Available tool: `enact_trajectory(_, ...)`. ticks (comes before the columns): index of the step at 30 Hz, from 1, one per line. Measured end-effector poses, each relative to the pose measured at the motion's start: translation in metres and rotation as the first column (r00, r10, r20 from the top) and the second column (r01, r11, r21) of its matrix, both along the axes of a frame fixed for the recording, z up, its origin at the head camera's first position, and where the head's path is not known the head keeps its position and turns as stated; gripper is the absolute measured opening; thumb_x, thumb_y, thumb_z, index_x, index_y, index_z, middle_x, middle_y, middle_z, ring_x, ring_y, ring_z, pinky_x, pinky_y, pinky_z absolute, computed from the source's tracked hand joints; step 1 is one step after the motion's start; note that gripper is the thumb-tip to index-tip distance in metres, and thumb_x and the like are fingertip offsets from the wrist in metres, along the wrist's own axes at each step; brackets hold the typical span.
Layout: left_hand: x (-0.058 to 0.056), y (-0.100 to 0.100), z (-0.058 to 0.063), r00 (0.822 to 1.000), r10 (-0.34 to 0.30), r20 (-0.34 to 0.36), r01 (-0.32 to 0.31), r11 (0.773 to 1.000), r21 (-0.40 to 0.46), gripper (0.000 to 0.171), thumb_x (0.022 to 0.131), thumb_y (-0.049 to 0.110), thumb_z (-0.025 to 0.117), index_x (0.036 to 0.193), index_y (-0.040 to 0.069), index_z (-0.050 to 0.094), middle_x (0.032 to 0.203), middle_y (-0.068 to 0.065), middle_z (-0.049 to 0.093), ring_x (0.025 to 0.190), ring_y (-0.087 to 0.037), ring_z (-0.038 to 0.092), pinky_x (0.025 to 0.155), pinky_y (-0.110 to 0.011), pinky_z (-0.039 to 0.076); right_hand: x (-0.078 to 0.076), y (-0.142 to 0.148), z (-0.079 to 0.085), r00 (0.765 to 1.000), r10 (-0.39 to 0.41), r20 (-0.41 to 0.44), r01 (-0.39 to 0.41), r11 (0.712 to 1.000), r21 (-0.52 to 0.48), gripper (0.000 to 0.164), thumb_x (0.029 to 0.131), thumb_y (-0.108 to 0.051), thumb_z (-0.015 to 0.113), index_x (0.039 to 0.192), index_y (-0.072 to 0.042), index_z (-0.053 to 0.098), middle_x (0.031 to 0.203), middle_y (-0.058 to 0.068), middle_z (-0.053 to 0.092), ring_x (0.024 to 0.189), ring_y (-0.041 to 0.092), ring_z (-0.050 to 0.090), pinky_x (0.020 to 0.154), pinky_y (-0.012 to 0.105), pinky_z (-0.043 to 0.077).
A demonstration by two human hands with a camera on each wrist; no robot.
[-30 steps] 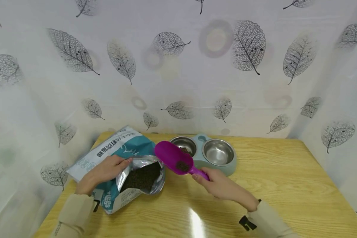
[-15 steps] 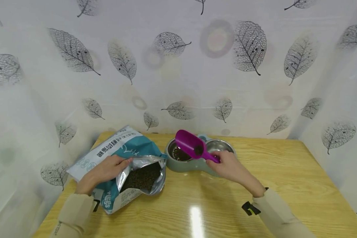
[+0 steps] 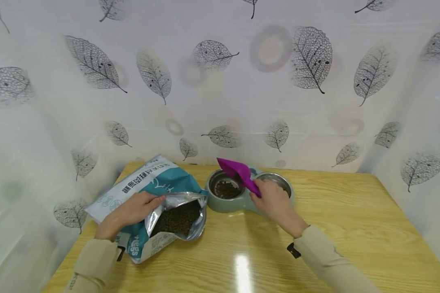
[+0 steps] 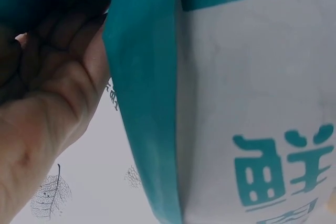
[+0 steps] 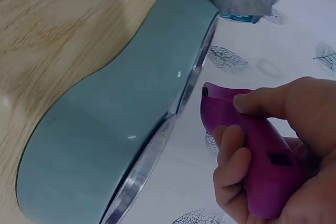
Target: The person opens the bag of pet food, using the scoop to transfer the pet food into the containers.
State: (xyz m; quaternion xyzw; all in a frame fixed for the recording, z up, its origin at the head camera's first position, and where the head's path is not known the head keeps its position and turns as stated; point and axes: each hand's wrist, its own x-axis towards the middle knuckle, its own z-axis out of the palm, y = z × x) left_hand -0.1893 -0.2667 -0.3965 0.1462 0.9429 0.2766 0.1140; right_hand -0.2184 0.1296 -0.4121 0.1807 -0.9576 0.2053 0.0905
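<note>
My right hand (image 3: pixel 275 203) grips the handle of a purple scoop (image 3: pixel 236 169), which is tipped over the left bowl of a green double pet bowl (image 3: pixel 223 205). Brown kibble (image 3: pixel 226 189) lies in that left steel bowl. Thumb and curled fingers wrap the scoop handle (image 5: pixel 262 161) in the right wrist view. At the left, my left hand (image 3: pixel 139 208) holds the upper edge of an opened teal and white pet food bag (image 3: pixel 172 177), with kibble showing in its silvery mouth. The left wrist view has the fingers (image 4: pixel 58 72) partly hidden behind the bag's teal fold (image 4: pixel 142 87).
The right steel bowl (image 3: pixel 278 181) of the pair is partly behind my right hand. Everything stands on a wooden table (image 3: pixel 337 228). A pale curtain (image 3: pixel 242 101) with leaf prints closes off the back and sides.
My right hand has carried the scoop right, from between bag and bowls to over the left bowl, and tilted it. More kibble lies in that bowl. The left hand stays on the bag.
</note>
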Motion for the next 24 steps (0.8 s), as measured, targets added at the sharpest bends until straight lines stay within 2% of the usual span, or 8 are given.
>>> enact_trajectory(5,0.000,0.000,0.000,1.000,-0.012,-0.005,0.012,1.000,0.004,0.049,0.110,0.031,0.045,0.063,0.019,0.044,0.057,0.009,0.034,0.051,-0.005,0.038,0.051,-0.024,0.037,-0.001,0.000,-0.009,0.990,0.026,-0.140,-0.016,0.998,0.068,0.023,0.091,-0.015,0.075,0.110,-0.005,0.068,0.082,0.008,0.062,0.061,0.016,0.055,0.043,0.032,0.045)
enact_trajectory(10,0.001,-0.002,-0.001,0.999,-0.033,0.005,0.033,0.999,0.013,0.050,0.110,0.031,0.046,0.062,0.021,0.040,0.055,0.010,0.032,0.049,-0.003,0.032,0.050,-0.023,0.035,0.000,0.000,-0.013,0.956,0.055,-0.288,-0.019,0.992,0.127,0.021,0.090,-0.013,0.078,0.105,-0.007,0.064,0.078,0.008,0.061,0.056,0.016,0.052,0.038,0.028,0.039)
enact_trajectory(14,0.004,-0.005,-0.002,0.999,-0.047,0.009,0.047,0.999,0.011,0.050,0.110,0.032,0.046,0.062,0.021,0.040,0.055,0.011,0.031,0.050,-0.002,0.031,0.051,-0.023,0.036,0.004,0.001,-0.010,0.945,0.049,-0.323,-0.016,0.994,0.104,0.020,0.090,-0.013,0.077,0.104,-0.007,0.064,0.077,0.008,0.060,0.055,0.016,0.051,0.038,0.028,0.038)
enact_trajectory(16,0.005,-0.008,-0.002,0.999,-0.054,0.010,0.053,0.998,0.015,0.049,0.110,0.032,0.046,0.063,0.021,0.040,0.056,0.011,0.031,0.050,-0.002,0.030,0.051,-0.023,0.035,0.005,0.003,-0.005,0.967,0.044,-0.252,-0.035,0.999,0.039,0.017,0.092,-0.014,0.074,0.104,-0.006,0.065,0.075,0.005,0.058,0.056,0.014,0.049,0.041,0.027,0.038)
enact_trajectory(18,0.007,-0.009,-0.001,0.998,-0.053,0.019,0.053,0.998,0.029,0.049,0.110,0.033,0.046,0.063,0.020,0.040,0.056,0.011,0.030,0.050,-0.003,0.028,0.051,-0.023,0.034,0.008,0.007,0.001,0.993,0.058,-0.105,-0.067,0.994,-0.081,0.011,0.095,-0.015,0.069,0.101,-0.006,0.065,0.069,0.001,0.054,0.052,0.011,0.045,0.043,0.025,0.037)
enact_trajectory(19,0.008,-0.009,-0.001,0.998,-0.053,0.024,0.052,0.998,0.036,0.049,0.110,0.034,0.046,0.063,0.020,0.039,0.056,0.011,0.029,0.050,-0.003,0.027,0.051,-0.023,0.033,0.010,0.009,0.004,0.997,0.071,-0.011,-0.072,0.986,-0.148,0.010,0.097,-0.016,0.066,0.101,-0.006,0.065,0.066,-0.001,0.052,0.051,0.009,0.044,0.043,0.024,0.036)
enact_trajectory(21,0.009,-0.010,-0.001,0.998,-0.049,0.037,0.047,0.998,0.049,0.049,0.110,0.035,0.045,0.064,0.019,0.039,0.056,0.010,0.028,0.050,-0.003,0.025,0.051,-0.023,0.032,0.015,0.015,0.010,0.982,0.117,0.151,-0.076,0.964,-0.253,0.014,0.100,-0.021,0.062,0.095,-0.008,0.065,0.061,-0.005,0.046,0.049,0.006,0.039,0.044,0.021,0.033)
enact_trajectory(24,0.010,-0.009,-0.001,0.998,-0.046,0.051,0.043,0.998,0.056,0.049,0.110,0.035,0.045,0.064,0.019,0.039,0.056,0.010,0.028,0.050,-0.003,0.024,0.051,-0.023,0.031,0.026,0.024,0.019,0.930,0.195,0.313,-0.099,0.949,-0.298,0.027,0.103,-0.034,0.060,0.087,-0.012,0.063,0.059,-0.008,0.042,0.049,0.004,0.035,0.045,0.020,0.032)
